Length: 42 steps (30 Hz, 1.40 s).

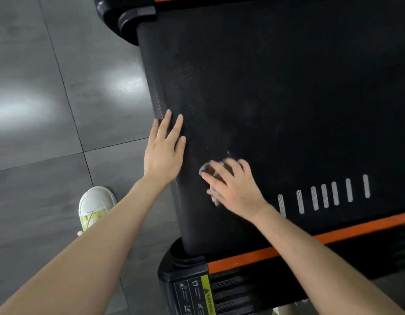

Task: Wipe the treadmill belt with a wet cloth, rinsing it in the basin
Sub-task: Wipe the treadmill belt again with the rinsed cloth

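R hand [235, 187] pressed cloth [206, 167] flat w/ fingers spread, not curled. Belt [287, 98] ran long to its right — L hand [164, 151] flat just left, empty.

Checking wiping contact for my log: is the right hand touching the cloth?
Touching. The head view shows the right hand spread flat on the cloth, pressing it onto the belt; cloth edges show beneath it.

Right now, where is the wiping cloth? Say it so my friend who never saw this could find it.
Find the big black treadmill belt with the orange strip beside it. Left of its row of white dashes, the right hand presses down. The cloth is the pale bit peeking from under that hand: crumpled, not neat like the dashes.
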Each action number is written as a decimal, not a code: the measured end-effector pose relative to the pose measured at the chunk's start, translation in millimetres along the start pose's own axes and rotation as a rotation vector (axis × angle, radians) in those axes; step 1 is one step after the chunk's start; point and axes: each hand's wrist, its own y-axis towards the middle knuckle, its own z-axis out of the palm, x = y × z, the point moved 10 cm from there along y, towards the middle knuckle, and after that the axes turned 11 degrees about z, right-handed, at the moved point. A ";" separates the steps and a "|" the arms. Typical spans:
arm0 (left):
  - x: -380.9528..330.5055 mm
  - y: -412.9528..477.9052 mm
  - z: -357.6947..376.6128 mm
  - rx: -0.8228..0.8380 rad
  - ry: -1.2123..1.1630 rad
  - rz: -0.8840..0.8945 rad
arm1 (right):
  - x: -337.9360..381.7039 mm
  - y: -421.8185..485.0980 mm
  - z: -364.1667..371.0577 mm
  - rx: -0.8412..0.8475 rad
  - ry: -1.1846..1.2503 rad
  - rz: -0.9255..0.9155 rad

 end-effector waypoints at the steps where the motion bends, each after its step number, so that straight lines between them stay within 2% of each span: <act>1: 0.8 -3.8 5.1 -0.012 -0.012 -0.006 | -17.5 15.9 -3.0 -0.041 -0.014 0.056; 4: -0.3 -22.4 19.5 -0.068 -0.010 -0.021 | -94.3 61.3 -20.8 -0.158 -0.018 0.427; 6: -2.3 -35.9 30.0 -0.112 -0.017 -0.048 | -110.4 61.9 -22.8 -0.181 0.009 0.565; 8: -5.7 -46.9 40.2 -0.149 -0.017 -0.076 | -81.3 33.1 -18.1 -0.197 0.056 0.494; 12: -10.9 -52.5 51.9 -0.200 0.047 -0.126 | -2.7 -67.3 2.8 -0.095 0.056 0.112; 14: -9.0 -53.2 53.4 -0.219 0.068 -0.164 | -1.8 -69.8 7.9 -0.088 0.046 -0.051; 16: -11.6 -52.2 52.0 -0.244 0.084 -0.153 | -14.7 -41.9 7.6 -0.109 0.028 -0.108; 18: -10.1 -53.6 51.1 -0.264 0.090 -0.147 | -43.8 4.7 -0.1 -0.172 0.055 0.035; 20: -8.0 -52.6 52.8 -0.267 0.081 -0.136 | -75.2 41.8 -10.0 -0.222 0.111 0.275; 22: -6.2 -51.5 53.8 -0.265 0.081 -0.112 | -80.8 45.9 -17.8 -0.283 0.164 0.435; 24: -5.5 -50.9 55.0 -0.261 0.080 -0.094 | -57.0 19.8 -16.9 -0.296 0.213 0.421; 28: -5.1 -52.0 56.8 -0.228 0.049 -0.102 | 9.0 -59.3 3.0 -0.189 0.185 0.199; 33: -3.2 -52.3 57.4 -0.228 0.015 -0.088 | 3.5 -38.9 2.5 -0.198 0.085 0.091; 35: -2.8 -51.9 57.7 -0.242 0.019 -0.077 | -21.0 -13.7 -6.5 -0.257 0.090 0.178; 39: -1.7 -51.3 58.8 -0.239 0.040 -0.075 | -56.8 -14.4 -21.3 -0.348 0.160 0.515; 42: -4.3 -51.1 59.8 -0.222 0.059 -0.066 | -19.0 -74.5 -12.8 -0.279 0.183 0.518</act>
